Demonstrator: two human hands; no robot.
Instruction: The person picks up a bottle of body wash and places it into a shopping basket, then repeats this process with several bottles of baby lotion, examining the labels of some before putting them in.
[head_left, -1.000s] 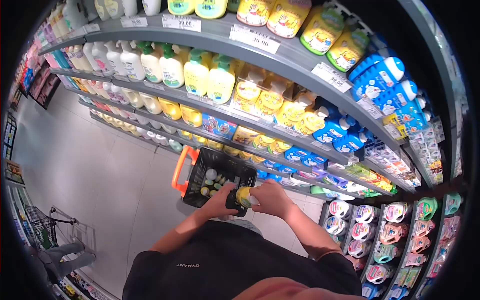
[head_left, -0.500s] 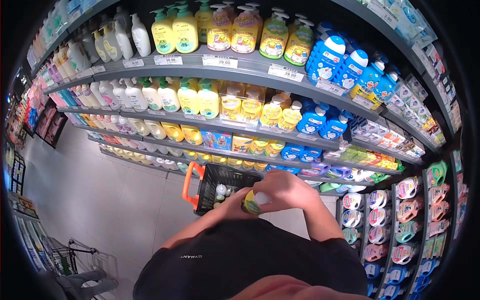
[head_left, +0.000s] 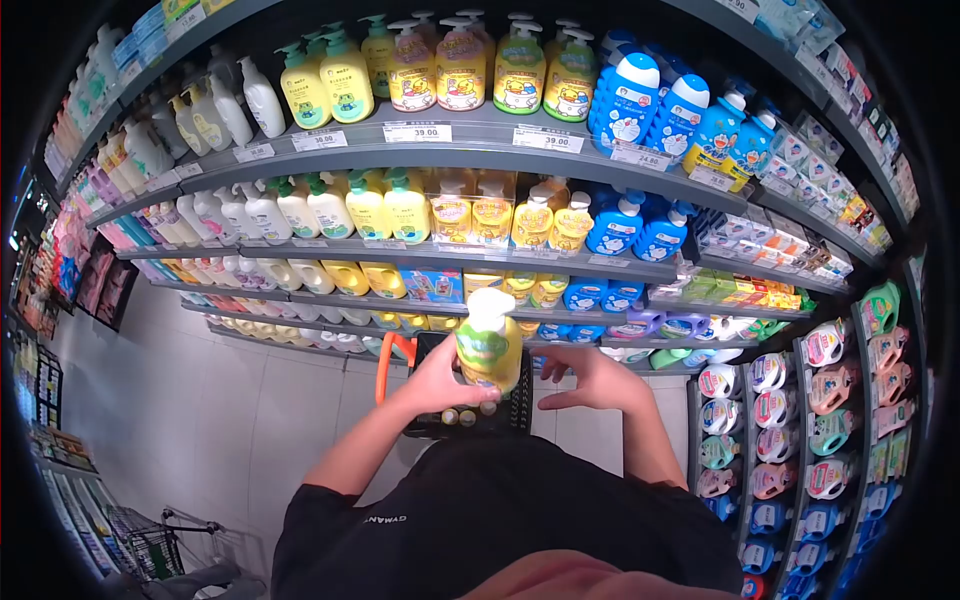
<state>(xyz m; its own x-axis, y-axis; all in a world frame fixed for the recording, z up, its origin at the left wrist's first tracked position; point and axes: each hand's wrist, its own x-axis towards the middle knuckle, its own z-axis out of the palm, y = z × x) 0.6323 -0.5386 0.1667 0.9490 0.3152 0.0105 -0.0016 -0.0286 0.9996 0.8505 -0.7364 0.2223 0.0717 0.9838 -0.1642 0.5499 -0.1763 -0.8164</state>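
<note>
A yellow-green pump bottle with a white top stands upright in my left hand, whose fingers wrap round its left side and base. My right hand is just to the right of the bottle, fingers apart and holding nothing. Below the bottle is a black basket with an orange handle; several small containers show inside it, and the bottle and my left hand hide part of it.
Curved shelves with pump bottles and price tags cross in front. Detergent bottles fill the shelves at the right. A wire cart is at the lower left, beside a person's legs.
The bottle has been raised and turned upright in my left hand. My right hand has let go of it and moved right, its fingers spreading. The camera view has shifted slightly.
</note>
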